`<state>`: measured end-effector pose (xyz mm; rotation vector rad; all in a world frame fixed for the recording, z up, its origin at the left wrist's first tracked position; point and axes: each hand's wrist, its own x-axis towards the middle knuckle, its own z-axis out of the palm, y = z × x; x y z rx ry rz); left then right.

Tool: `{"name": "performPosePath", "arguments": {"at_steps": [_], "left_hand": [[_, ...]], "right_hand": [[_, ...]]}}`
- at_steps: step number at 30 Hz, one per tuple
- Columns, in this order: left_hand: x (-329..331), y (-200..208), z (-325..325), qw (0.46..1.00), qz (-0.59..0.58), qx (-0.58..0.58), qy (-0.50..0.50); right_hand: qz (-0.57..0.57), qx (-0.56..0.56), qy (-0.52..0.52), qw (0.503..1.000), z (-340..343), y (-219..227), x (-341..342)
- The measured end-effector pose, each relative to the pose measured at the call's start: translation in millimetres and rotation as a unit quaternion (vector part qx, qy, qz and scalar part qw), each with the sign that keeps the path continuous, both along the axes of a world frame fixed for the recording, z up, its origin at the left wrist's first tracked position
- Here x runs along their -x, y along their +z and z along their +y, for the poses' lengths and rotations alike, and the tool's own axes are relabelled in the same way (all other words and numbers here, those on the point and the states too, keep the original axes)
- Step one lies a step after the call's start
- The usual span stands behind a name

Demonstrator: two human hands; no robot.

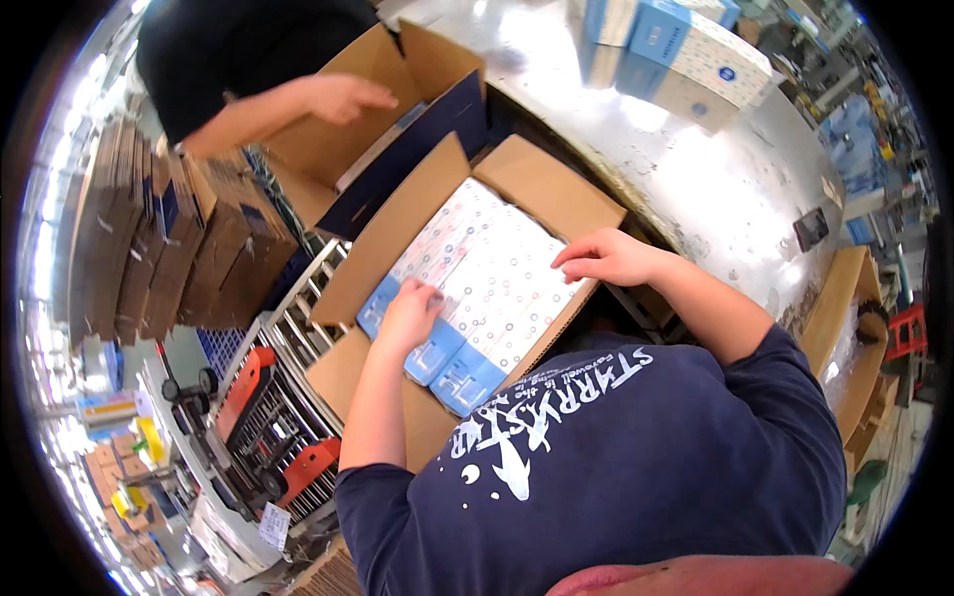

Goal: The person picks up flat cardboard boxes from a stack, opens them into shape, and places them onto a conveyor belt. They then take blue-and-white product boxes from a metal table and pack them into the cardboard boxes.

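An open cardboard carton (393, 233) stands in front of me with its flaps up. It is packed with several long packs (497, 263), white with small coloured rings and blue at their near-left ends. My left hand (409, 316) rests on the packs by their blue ends, its fingers loosely bent and apart, gripping nothing I can see. At the carton's right side is my right hand (611, 256), fingers stretched out toward the packs, thumb apart, holding nothing. The lower parts of the packs are hidden inside the carton.
A co-worker's hand (348, 97) reaches over a second open carton (298, 164). Folded cardboard (149, 238) stands upright at left, above a roller conveyor (323, 268). On the metal table (676, 169) are more blue-and-white packs (701, 55) and a dark phone-like object (811, 229).
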<state>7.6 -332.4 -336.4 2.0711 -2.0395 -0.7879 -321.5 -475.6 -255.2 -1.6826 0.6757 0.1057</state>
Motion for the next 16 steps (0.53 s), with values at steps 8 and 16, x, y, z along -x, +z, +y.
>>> {"name": "performPosePath", "arguments": {"at_steps": [8,16], "left_hand": [[2.9,6.3,-45.0,0.991,0.001,0.070,0.112],[-99.8,2.5,123.8,0.872,-0.089,0.190,0.443]], "right_hand": [[0.045,0.161,-0.199,0.966,-70.6,-81.7,1.3],[0.037,-0.058,-0.222,0.973,-101.5,-55.3,26.2]]}}
